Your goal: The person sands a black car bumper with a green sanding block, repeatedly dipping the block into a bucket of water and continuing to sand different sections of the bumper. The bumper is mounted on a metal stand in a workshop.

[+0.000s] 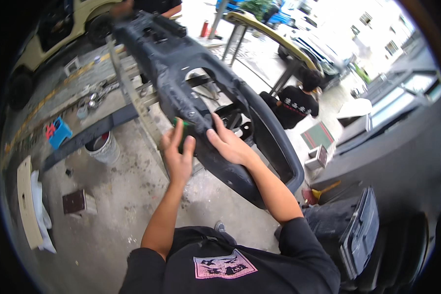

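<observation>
A large dark grey moulded vehicle panel (pixel 171 63) with openings lies at a slant on a metal stand (pixel 137 105). My left hand (pixel 179 154) grips a small green pad (pixel 186 125) against the panel's left edge, its fingers and thumb hiding much of the pad. Just to the right, my right hand (pixel 228 144) holds the panel, thumb on the patchy surface and fingers toward the inner opening.
One person (pixel 157 7) stands at the panel's far end, another (pixel 299 108) in black at the right. A bucket (pixel 103 149), blue caddy (pixel 59 134), dark bin (pixel 338 230) and small stools (pixel 78 201) surround me. Vehicles (pixel 54 24) and a yellowish panel (pixel 272 32) are behind.
</observation>
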Action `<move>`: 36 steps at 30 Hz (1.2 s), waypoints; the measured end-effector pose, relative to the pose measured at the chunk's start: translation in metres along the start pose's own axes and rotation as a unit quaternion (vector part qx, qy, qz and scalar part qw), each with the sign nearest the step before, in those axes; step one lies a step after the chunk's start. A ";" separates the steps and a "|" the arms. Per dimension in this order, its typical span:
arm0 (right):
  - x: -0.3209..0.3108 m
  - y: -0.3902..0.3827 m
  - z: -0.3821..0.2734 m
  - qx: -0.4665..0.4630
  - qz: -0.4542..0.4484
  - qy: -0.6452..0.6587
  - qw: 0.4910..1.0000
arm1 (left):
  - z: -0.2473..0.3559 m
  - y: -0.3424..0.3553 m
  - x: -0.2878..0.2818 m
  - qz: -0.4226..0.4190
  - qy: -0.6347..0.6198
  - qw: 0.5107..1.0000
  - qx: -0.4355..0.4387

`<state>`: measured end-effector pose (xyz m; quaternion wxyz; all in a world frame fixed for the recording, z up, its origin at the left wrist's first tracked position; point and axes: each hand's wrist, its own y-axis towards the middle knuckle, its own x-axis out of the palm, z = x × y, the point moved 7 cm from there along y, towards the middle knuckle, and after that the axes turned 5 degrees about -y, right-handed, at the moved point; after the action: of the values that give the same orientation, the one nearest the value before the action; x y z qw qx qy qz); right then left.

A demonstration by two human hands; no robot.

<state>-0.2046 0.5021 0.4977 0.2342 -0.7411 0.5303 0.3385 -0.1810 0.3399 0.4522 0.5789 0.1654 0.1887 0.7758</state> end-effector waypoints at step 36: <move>0.005 -0.003 0.016 -0.028 0.003 0.016 0.999 | -0.023 -0.014 0.005 0.040 -0.035 0.999 -0.006</move>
<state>-0.2050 0.5114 0.4831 0.2039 -0.7514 0.5261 0.3422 -0.1812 0.3458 0.4258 0.5547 0.1961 0.1569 0.7932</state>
